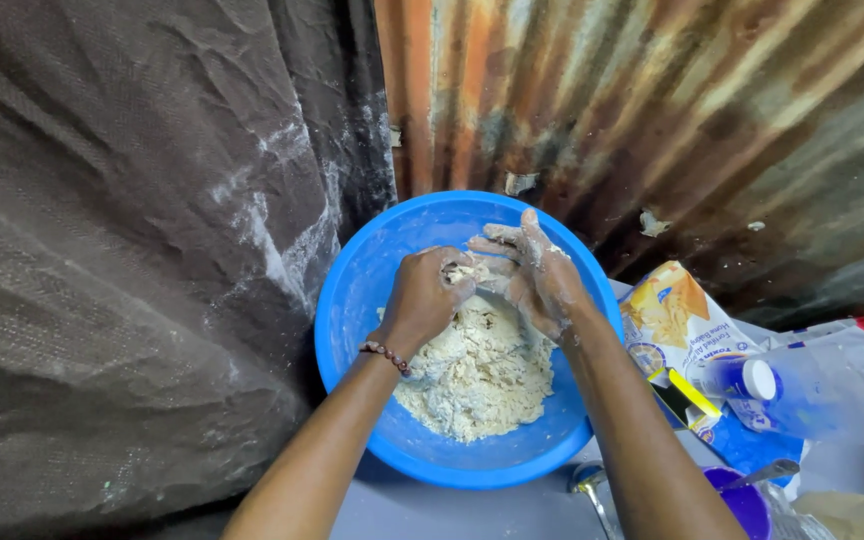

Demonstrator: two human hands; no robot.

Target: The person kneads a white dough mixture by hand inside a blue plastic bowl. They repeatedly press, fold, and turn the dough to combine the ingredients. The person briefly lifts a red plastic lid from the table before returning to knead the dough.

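Two hands in blue bowl [352, 290] on grey table [472, 510]; L hand [430, 295] fingers curled on dough [477, 375]; R hand [534, 270] fingers spread; rusty corrugated wall [652, 110] behind

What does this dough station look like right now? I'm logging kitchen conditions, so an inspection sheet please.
Surface: grey table, partly covered.
Job's things: blue plastic bowl holding crumbly pale dough.
Clutter: flour bag, clear bottle with white cap, purple cup with a spoon, all right of the bowl.
Hands: left hand closed on a bit of dough; right hand open, floury, touching it.
Cables: nothing seen.
Surroundings: dusty dark sheeting left, rusty corrugated metal behind.
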